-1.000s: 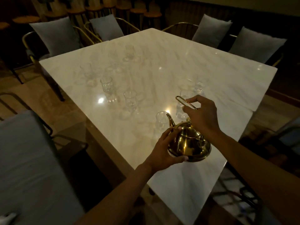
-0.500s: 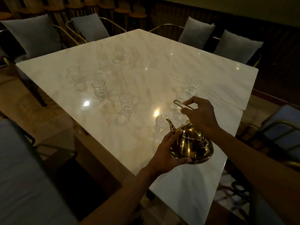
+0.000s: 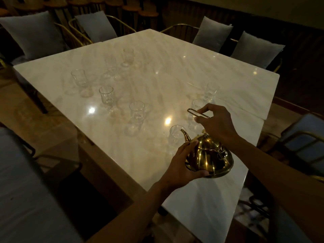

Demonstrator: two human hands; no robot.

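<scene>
A shiny gold teapot (image 3: 213, 157) is near the front right corner of the white marble table (image 3: 157, 55); whether it touches the tabletop I cannot tell. My left hand (image 3: 182, 165) cups its left side, thumb under the body and fingers by the spout base. My right hand (image 3: 216, 123) grips the teapot's thin wire handle (image 3: 192, 112) above the lid. The spout points toward a clear glass (image 3: 175, 135) just behind it. Two more clear glasses (image 3: 195, 109) (image 3: 210, 91) stand further back on the right.
Several other clear glasses (image 3: 136, 111) (image 3: 106, 96) stand scattered over the left and middle of the table. Chairs with grey cushions (image 3: 214, 35) ring the far edges. A grey seat (image 3: 26, 190) is at my lower left, another chair (image 3: 303, 141) at right.
My view has shifted a little, so the table sits further left in the picture. Both hands keep the same hold on the teapot, which stays by the nearest glass.
</scene>
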